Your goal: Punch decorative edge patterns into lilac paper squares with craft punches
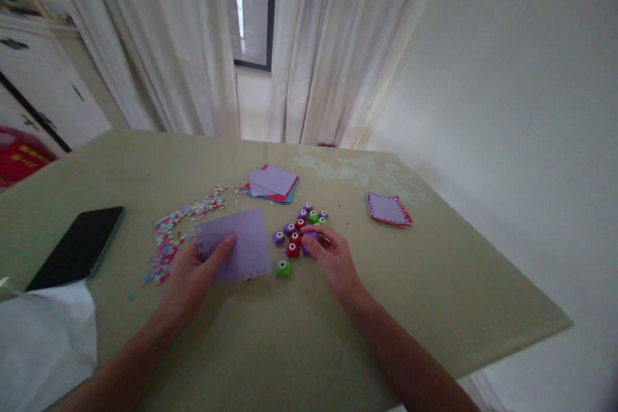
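Observation:
My left hand (196,270) grips a purple paper square (246,241), thumb on top and fingers underneath. Small punched shapes run along the sheet's lower edge and left side. My right hand (333,257) pinches a purple craft punch (309,243) between thumb and fingers, beside a cluster of several small punches in red, purple and green. Among them are a red punch (292,250) and a purple punch (279,237). Nearer to me, by the sheet's right corner, stands a green punch (283,268). Part of the cluster is hidden behind my right fingers.
Confetti (167,232) lies scattered left of the sheet. Behind it is a stack of coloured paper squares (275,181). At the right rests a pile of squares with punched borders (389,208). A phone (80,244) and a white plastic bag (48,341) occupy the left side.

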The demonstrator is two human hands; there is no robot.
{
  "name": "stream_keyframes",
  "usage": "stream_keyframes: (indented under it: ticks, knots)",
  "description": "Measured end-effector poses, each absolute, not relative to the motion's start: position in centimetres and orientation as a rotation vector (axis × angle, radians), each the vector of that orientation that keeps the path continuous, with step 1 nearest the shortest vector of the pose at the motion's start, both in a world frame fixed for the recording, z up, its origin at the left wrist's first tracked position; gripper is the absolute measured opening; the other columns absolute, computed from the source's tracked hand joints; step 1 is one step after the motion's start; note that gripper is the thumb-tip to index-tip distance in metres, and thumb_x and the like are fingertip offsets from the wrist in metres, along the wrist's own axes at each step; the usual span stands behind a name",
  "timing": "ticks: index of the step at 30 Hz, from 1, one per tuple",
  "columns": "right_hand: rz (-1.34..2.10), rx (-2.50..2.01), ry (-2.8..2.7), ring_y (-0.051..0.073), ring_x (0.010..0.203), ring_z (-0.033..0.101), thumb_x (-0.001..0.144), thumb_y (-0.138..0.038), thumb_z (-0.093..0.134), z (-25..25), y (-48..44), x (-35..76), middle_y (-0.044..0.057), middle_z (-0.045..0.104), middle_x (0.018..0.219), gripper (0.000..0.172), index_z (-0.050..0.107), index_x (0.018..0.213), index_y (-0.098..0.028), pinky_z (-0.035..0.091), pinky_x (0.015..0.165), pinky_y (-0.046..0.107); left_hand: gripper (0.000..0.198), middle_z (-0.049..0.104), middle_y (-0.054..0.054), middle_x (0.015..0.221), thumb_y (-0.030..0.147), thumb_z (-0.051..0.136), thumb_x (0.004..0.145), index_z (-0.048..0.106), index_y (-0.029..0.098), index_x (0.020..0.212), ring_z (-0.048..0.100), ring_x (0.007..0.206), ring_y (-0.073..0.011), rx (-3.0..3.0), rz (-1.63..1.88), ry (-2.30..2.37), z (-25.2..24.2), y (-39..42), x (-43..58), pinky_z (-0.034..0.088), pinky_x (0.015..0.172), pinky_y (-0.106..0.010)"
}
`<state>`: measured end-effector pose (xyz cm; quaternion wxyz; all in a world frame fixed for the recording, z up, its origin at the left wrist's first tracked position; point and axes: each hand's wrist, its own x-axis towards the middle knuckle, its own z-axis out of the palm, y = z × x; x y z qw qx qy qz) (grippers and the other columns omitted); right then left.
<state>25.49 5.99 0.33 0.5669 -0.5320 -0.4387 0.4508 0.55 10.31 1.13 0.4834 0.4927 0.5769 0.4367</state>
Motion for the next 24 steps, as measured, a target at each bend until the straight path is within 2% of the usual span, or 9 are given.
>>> stream_keyframes:
  ticks: [4,9,11,15,17,19,21,23,24]
  knots:
    - [0.793,-1.371,-1.138,0.019,0.08,0.061,0.074,-0.041,0.087,0.2,7.3,29.2,0.004,0.07,0.095,0.05,0.068,0.114,-0.019,0.05,0.072,0.031,0.033,0.077,-0.002,0.077,0.047,0.077,0.077,0.07,0.018,0.091,0.07,0.062,-0.0205,1.245,1.061,1.374,0.3,11.3,-0.1,0.056,0.053,-0.027]
    - [0.624,-1.445,-1.6,0.018,0.076,0.06,0.085,-0.026,0.072,1.3,6.7,30.8,0.004,0.071,0.088,0.018,0.074,0.101,-0.019,0.048,0.072,0.032,0.04,0.077,-0.002,0.075,0.049,0.079,0.076,0.068,0.018,0.098,0.07,0.059,-0.021,1.284,0.956,1.345,0.5,11.5,-0.8,0.053,0.049,-0.026]
    - [0.639,-1.367,-1.859,0.02,0.085,0.063,0.085,-0.018,0.069,1.8,5.9,30.2,0.005,0.072,0.096,0.018,0.075,0.101,-0.02,0.049,0.08,0.033,0.042,0.079,-0.004,0.08,0.05,0.079,0.078,0.068,0.018,0.102,0.073,0.064,-0.023,1.378,0.868,1.285,1.1,11.2,-1.0,0.055,0.052,-0.027]
    - [0.542,-1.312,-2.217,0.025,0.105,0.063,0.081,-0.007,0.068,1.2,5.2,28.7,0.009,0.07,0.111,0.03,0.072,0.108,-0.019,0.048,0.096,0.038,0.042,0.08,-0.006,0.083,0.055,0.073,0.083,0.073,0.019,0.105,0.077,0.073,-0.0286,1.729,0.658,1.196,1.8,10.1,-0.7,0.059,0.059,-0.032]
    - [0.478,-1.345,-2.255,0.027,0.111,0.061,0.083,-0.007,0.068,1.0,5.4,28.2,0.011,0.068,0.115,0.031,0.07,0.112,-0.019,0.047,0.101,0.041,0.043,0.082,-0.009,0.1,0.053,0.068,0.087,0.073,0.021,0.116,0.078,0.087,-0.031,1.925,0.607,1.201,1.6,9.2,-0.5,0.061,0.071,-0.036]
    - [0.472,-1.304,-2.17,0.028,0.114,0.059,0.089,-0.016,0.068,1.6,5.2,27.7,0.012,0.067,0.115,0.022,0.07,0.11,-0.021,0.045,0.104,0.045,0.043,0.081,-0.011,0.113,0.046,0.066,0.089,0.072,0.023,0.124,0.077,0.102,-0.0342,2.136,0.482,1.237,0.7,7.9,-0.4,0.06,0.089,-0.042]
    - [0.553,-1.168,-1.955,0.028,0.112,0.059,0.095,-0.035,0.066,3.2,3.9,26.9,0.011,0.068,0.108,0.013,0.069,0.102,-0.024,0.045,0.105,0.048,0.047,0.08,-0.011,0.121,0.041,0.056,0.093,0.066,0.025,0.136,0.076,0.108,-0.0361,2.232,0.366,1.324,-0.7,6.4,-0.7,0.058,0.093,-0.047]
    - [0.758,-1.018,-1.645,0.029,0.101,0.061,0.092,-0.059,0.063,4.9,1.2,25.8,0.01,0.067,0.095,0.03,0.067,0.088,-0.029,0.048,0.098,0.051,0.053,0.076,-0.011,0.132,0.045,0.052,0.095,0.059,0.028,0.146,0.074,0.115,-0.0364,2.246,0.348,1.436,-2.4,4.8,-1.2,0.058,0.097,-0.049]
    - [0.901,-0.951,-1.481,0.032,0.094,0.061,0.084,-0.076,0.059,5.7,-0.6,25.1,0.01,0.065,0.086,0.045,0.065,0.08,-0.031,0.051,0.089,0.053,0.057,0.072,-0.011,0.139,0.046,0.052,0.095,0.055,0.027,0.149,0.072,0.12,-0.0358,2.237,0.375,1.469,-3.3,4.1,-1.5,0.058,0.098,-0.047]
